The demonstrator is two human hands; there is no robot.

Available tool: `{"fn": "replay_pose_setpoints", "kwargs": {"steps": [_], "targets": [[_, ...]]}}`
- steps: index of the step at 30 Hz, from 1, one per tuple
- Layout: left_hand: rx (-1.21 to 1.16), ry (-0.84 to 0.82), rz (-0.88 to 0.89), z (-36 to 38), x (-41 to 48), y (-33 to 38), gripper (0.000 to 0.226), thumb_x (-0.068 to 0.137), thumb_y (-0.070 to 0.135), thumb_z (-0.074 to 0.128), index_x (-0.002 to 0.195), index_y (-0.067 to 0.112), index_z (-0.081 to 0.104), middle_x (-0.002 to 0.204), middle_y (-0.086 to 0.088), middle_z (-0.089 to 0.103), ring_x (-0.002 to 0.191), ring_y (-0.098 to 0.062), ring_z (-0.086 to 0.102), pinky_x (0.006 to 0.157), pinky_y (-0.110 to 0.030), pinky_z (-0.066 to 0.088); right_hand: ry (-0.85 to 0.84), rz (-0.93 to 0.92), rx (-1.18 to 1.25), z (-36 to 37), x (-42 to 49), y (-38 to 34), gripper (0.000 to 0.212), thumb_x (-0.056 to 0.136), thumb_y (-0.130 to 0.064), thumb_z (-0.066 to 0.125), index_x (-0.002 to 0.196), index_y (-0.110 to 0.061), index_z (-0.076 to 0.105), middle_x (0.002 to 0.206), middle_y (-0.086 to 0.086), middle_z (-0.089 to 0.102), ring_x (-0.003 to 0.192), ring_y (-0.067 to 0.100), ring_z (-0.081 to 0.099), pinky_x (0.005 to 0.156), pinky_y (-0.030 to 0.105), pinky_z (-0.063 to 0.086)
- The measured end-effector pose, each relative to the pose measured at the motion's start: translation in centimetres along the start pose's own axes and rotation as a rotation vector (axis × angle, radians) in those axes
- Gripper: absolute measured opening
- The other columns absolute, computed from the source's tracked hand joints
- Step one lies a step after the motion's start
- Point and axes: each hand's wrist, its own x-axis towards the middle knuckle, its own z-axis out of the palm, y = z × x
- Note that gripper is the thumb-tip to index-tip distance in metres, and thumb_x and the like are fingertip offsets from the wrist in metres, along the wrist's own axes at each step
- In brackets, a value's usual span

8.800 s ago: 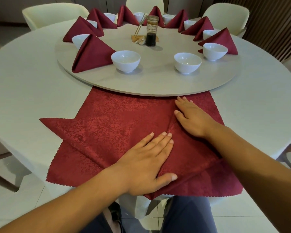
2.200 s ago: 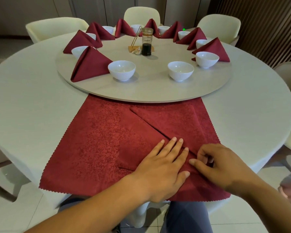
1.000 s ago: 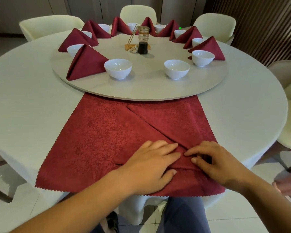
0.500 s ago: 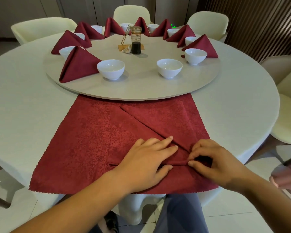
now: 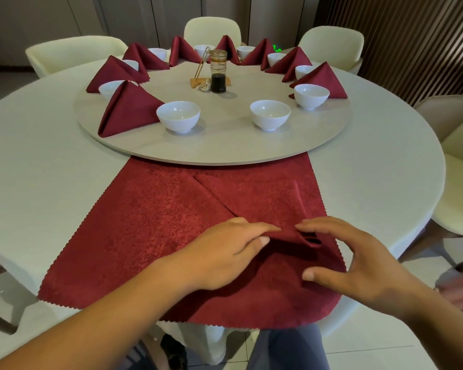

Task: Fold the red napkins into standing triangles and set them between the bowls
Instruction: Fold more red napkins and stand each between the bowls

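A partly folded red napkin lies on a flat red napkin at the table's near edge. My left hand pinches the folded napkin's near point between thumb and fingers and holds it raised off the cloth. My right hand arches over the right side, fingertips at the raised fold, thumb spread apart. On the turntable, white bowls stand along the rim. Standing red triangles sit between most bowls. No triangle stands in the gaps between the three nearest bowls.
A glass jar of dark sauce and a small holder stand at the turntable's centre. Cream chairs ring the round white table. A slatted wall is at the far right.
My left hand went from pressing flat to pinching the fold's near point and lifting it. My right hand let go its pinch and spread its fingers.
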Motion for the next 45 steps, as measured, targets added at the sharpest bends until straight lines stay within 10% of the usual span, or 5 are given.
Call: {"fn": "replay_pose_setpoints", "kwargs": {"steps": [7,19,26,34,45], "targets": [[-0.208,0.067,0.065,-3.2,-1.0,-0.7,0.035,0.110,0.026,0.042,0.140,0.026,0.060,0.133,0.022,0.062,0.126,0.001,0.055,0.108,-0.022,0.039,0.115,-0.034,-0.146,0.4,2.4,0.9,0.032,0.088,-0.024,0.072,0.119,-0.029,0.071,0.126,-0.023,0.065,0.130,0.002,0.052,0.109,0.017,0.036],[-0.616,0.391,0.010,-5.6,-0.8,-0.7,0.030,0.106,0.017,0.046,0.124,0.033,0.064,0.123,0.021,0.070,0.122,0.001,0.061,0.102,-0.015,0.042,0.358,-0.040,0.074,1.2,7.8,-3.6,0.024,0.097,-0.011,0.064,0.092,-0.033,0.071,0.085,-0.017,0.071,0.079,0.001,0.063,0.075,0.013,0.046],[-1.071,0.525,-0.159,-9.7,-1.5,0.5,0.025,0.092,0.024,0.057,0.097,0.024,0.082,0.101,-0.001,0.078,0.089,-0.012,0.074,0.077,-0.022,0.058,0.113,-0.026,0.059,-1.1,9.4,-6.2,0.028,0.094,-0.028,0.068,0.089,0.000,0.068,0.082,0.021,0.064,0.070,0.010,0.057,0.064,0.033,0.048],[-1.460,0.298,-0.398,-11.9,-1.1,-1.6,0.031,0.093,0.020,0.058,0.118,0.007,0.073,0.116,-0.012,0.074,0.094,-0.020,0.075,0.087,-0.032,0.061,-0.215,0.385,0.554,-1.5,10.9,-7.5,0.033,0.083,-0.030,0.068,0.106,-0.007,0.075,0.106,0.017,0.075,0.092,0.029,0.073,0.084,0.038,0.061],[-0.569,0.203,-0.663,-7.4,1.8,-11.5,0.038,0.078,0.000,0.084,0.110,0.012,0.067,0.085,-0.004,0.064,0.069,-0.014,0.061,0.068,-0.023,0.051,-0.144,0.724,0.237,3.4,15.0,0.1,0.017,0.094,-0.026,0.067,0.082,-0.014,0.071,0.075,0.007,0.070,0.059,0.018,0.064,0.058,0.025,0.051]]}}
